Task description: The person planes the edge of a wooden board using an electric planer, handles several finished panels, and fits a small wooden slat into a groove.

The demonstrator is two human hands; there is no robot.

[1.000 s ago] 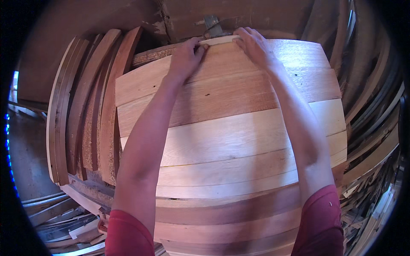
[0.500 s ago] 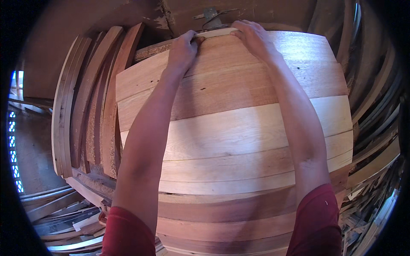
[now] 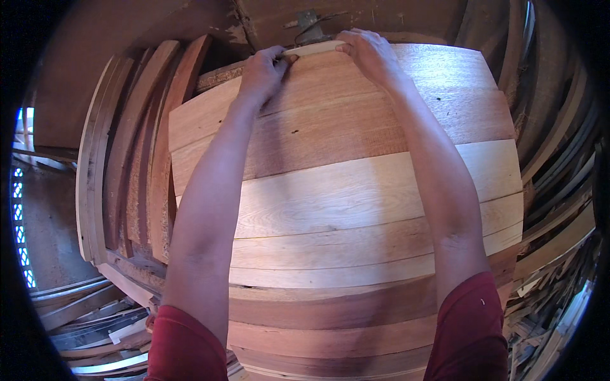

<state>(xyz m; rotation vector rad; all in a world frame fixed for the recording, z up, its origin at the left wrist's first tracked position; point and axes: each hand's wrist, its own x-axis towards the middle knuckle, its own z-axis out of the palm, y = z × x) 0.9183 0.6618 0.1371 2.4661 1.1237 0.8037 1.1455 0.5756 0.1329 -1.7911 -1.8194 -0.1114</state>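
Several flat wooden boards (image 3: 324,193), pale and reddish brown, lie side by side in front of me. At their far edge runs a narrow pale wooden strip (image 3: 312,49). Both my arms reach across the boards to it. My left hand (image 3: 262,77) is closed at the strip's left part, thumb on the near side. Farther right, my right hand (image 3: 373,58) grips the strip with its fingers over the far side and its thumb toward me. The undersides of the fingers are hidden.
Thick rough planks (image 3: 136,146) stand in a row left of the boards. A brown wall (image 3: 127,38) with a metal fitting (image 3: 309,24) rises behind. Offcuts (image 3: 95,317) are heaped at lower left, and more scrap wood (image 3: 546,305) lies along the right.
My left hand has shifted a little left along the far edge. My right hand stays at the strip, and the whole view has drifted slightly.
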